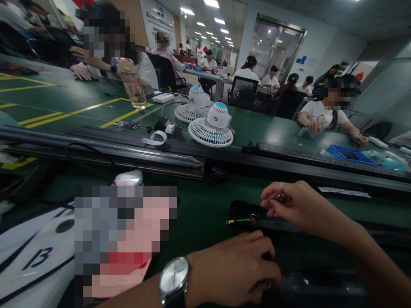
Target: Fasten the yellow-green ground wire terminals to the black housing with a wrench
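Observation:
My left hand (236,269), with a silver watch (175,276) on the wrist, is low in the middle of the head view. Its fingers curl downward beside a glossy black object (317,284); what they grip is hidden. Above and to the right, my right hand (290,203) wears a ring, its thumb and fingers bent together around something small and dark that I cannot make out. Just below its fingertips lies a long black part (244,208), kind unclear. A short green-and-yellow wire (239,220) sticks out leftward from it.
A black rail (276,160) and clear-wrapped bars (128,149) cross the green table. Beyond stand two white fans (212,126) and a plastic bottle (133,85). A blue tray (351,154) is at right. A white bag (35,256) lies at left. People sit around the tables.

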{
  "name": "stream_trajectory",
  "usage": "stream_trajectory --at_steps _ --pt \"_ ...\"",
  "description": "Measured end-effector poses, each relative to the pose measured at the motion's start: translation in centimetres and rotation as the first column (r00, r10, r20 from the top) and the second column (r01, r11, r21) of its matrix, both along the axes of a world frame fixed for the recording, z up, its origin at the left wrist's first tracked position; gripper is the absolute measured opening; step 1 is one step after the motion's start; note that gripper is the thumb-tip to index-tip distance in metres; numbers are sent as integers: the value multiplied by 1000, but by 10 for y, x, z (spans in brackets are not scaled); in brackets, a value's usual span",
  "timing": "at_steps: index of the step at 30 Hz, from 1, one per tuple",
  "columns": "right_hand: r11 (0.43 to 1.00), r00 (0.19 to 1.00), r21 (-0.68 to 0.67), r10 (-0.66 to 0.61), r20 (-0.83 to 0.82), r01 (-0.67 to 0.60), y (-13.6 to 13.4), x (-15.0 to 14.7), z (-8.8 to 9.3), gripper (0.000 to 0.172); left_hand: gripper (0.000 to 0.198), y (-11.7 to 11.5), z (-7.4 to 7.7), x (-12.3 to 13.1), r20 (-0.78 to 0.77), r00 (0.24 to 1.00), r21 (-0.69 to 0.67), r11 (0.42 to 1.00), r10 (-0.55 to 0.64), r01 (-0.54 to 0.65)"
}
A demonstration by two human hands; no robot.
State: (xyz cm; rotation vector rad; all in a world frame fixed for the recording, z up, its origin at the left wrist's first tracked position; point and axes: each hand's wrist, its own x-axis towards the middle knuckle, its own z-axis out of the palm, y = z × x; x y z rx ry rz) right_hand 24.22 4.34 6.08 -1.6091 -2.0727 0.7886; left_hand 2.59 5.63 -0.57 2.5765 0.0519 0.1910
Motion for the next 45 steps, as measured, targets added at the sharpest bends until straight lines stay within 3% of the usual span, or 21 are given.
stream_trajectory --at_steps 7,12,17,45 --pt "995 992 -92 25 -127 -37 4 -12 -14 16 22 -1 0 0 3 1000 -7 1000 18 -18" --pt "997 998 56 49 33 -51 4 -19 -14 20 18 -1 -3 1 43 999 -1 1000 23 -23" --pt "997 991 49 53 124 -59 3 -21 -9 18 10 -2 -7 2 82 997 11 1000 12 -13" --pt "1000 989 9 3 147 -5 1 -15 -10 16 10 -2 -12 2 100 995 -8 1000 25 -25"
